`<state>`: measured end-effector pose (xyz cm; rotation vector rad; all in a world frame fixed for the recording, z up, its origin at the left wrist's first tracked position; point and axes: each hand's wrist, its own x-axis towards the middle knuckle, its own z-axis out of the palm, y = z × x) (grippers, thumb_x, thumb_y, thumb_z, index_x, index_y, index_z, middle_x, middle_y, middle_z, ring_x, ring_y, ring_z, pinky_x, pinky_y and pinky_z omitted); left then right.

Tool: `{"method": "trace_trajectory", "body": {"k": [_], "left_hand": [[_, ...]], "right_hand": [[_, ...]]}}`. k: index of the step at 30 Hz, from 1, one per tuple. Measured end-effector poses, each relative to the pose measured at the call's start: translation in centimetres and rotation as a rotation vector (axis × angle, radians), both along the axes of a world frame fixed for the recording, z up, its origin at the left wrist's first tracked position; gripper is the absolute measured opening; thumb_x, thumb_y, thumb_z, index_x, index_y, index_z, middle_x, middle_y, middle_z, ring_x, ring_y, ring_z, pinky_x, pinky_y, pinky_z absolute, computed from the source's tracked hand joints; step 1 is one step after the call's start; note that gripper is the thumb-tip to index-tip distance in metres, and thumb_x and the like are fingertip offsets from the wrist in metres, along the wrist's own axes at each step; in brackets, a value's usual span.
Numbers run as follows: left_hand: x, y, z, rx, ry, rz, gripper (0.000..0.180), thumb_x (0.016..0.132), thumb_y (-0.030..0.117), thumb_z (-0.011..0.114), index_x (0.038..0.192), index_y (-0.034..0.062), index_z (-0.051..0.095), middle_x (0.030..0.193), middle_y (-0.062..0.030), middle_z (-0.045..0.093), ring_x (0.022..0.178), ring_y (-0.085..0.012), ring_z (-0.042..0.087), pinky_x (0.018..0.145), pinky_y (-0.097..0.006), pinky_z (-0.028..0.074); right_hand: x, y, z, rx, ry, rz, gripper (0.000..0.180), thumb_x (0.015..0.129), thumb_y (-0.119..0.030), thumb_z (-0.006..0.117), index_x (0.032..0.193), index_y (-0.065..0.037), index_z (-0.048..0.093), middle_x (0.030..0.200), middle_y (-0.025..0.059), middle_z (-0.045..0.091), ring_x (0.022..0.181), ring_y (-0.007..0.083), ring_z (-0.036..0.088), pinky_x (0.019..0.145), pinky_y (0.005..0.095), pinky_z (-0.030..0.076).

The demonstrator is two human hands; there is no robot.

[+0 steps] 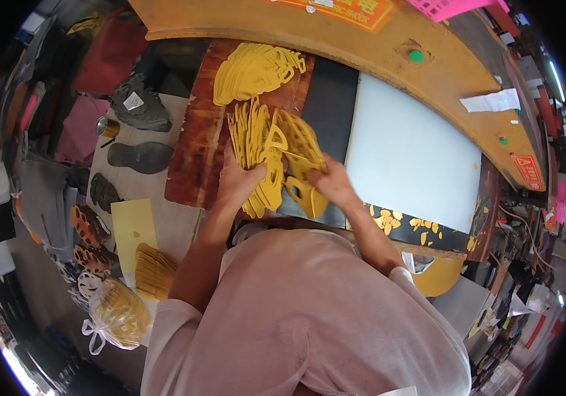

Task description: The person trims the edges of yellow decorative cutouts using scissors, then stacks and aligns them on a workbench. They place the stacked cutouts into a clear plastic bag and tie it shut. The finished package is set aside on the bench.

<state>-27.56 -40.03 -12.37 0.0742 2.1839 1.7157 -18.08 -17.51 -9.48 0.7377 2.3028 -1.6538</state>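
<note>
Both my hands are over the work table, each gripping yellow cut-out pieces with holes, shaped like shoe-upper parts. My left hand [238, 181] is closed round the near left side of a thick stack of yellow cut-outs [249, 135], which stand on edge and fan apart. My right hand [332, 181] is closed on a second bunch of yellow cut-outs [299, 135], leaning against the first; these look slightly blurred. Just beyond them, a flat pile of yellow cut-outs [256, 71] lies on a reddish-brown board [194, 155].
An orange machine beam [362, 46] spans the far side. Right of my hands is a white cutting board [415, 152], with yellow scraps [425, 228] along its near edge. At left are a dark shoe [141, 109], a sole [141, 157], a can [106, 127] and a plastic bag [121, 317].
</note>
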Motion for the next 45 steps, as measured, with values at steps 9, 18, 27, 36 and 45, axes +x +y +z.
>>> {"method": "trace_trajectory", "body": {"k": [9, 18, 27, 36, 45], "left_hand": [[0.1, -0.1, -0.4, -0.081, -0.06, 0.001, 0.092, 0.082, 0.021, 0.078, 0.16, 0.0033, 0.033, 0.135, -0.0201, 0.069, 0.126, -0.0323, 0.068, 0.109, -0.041, 0.051], [2.0, 2.9, 0.5, 0.292, -0.059, -0.153, 0.085, 0.095, 0.019, 0.077, 0.16, -0.0056, 0.028, 0.147, -0.0194, 0.057, 0.133, -0.0253, 0.059, 0.111, -0.038, 0.049], [1.7, 5.6, 4.6, 0.284, -0.115, -0.013, 0.06, 0.114, 0.037, 0.048, 0.161, 0.0015, 0.037, 0.156, -0.0161, 0.049, 0.143, -0.0245, 0.047, 0.119, -0.038, 0.038], [2.3, 1.9, 4.0, 0.35, -0.264, -0.026, 0.057, 0.114, 0.032, 0.052, 0.16, 0.0019, 0.038, 0.15, -0.0111, 0.054, 0.136, -0.0205, 0.052, 0.113, -0.036, 0.043], [3.5, 4.2, 5.8, 0.225, 0.213, -0.009, 0.059, 0.108, 0.017, 0.054, 0.16, -0.0015, 0.032, 0.154, -0.0216, 0.045, 0.144, -0.0336, 0.046, 0.119, -0.046, 0.038]], "right_hand": [[1.3, 8.9, 9.9, -0.101, 0.13, -0.259, 0.035, 0.094, -0.005, 0.059, 0.128, 0.004, 0.063, 0.108, 0.0137, 0.077, 0.089, 0.0212, 0.075, 0.079, 0.0345, 0.061], [-3.2, 0.3, 2.1, 0.022, -0.101, 0.228, 0.073, 0.104, -0.057, 0.058, 0.149, 0.0, 0.055, 0.133, 0.0274, 0.069, 0.129, 0.0357, 0.065, 0.108, 0.0443, 0.05], [-6.8, -1.6, 5.4, -0.069, -0.075, 0.254, 0.086, 0.104, -0.07, 0.05, 0.149, 0.004, 0.055, 0.132, 0.0246, 0.069, 0.126, 0.0324, 0.065, 0.103, 0.0399, 0.055], [-6.5, -1.7, 5.8, -0.192, -0.245, 0.321, 0.093, 0.099, -0.072, 0.056, 0.161, -0.005, 0.039, 0.152, 0.0228, 0.056, 0.138, 0.0371, 0.057, 0.094, 0.0551, 0.062], [-4.9, -3.8, 7.2, -0.066, 0.087, 0.292, 0.092, 0.099, -0.068, 0.061, 0.156, 0.001, 0.042, 0.142, 0.0274, 0.063, 0.128, 0.0411, 0.064, 0.107, 0.044, 0.051]]}}
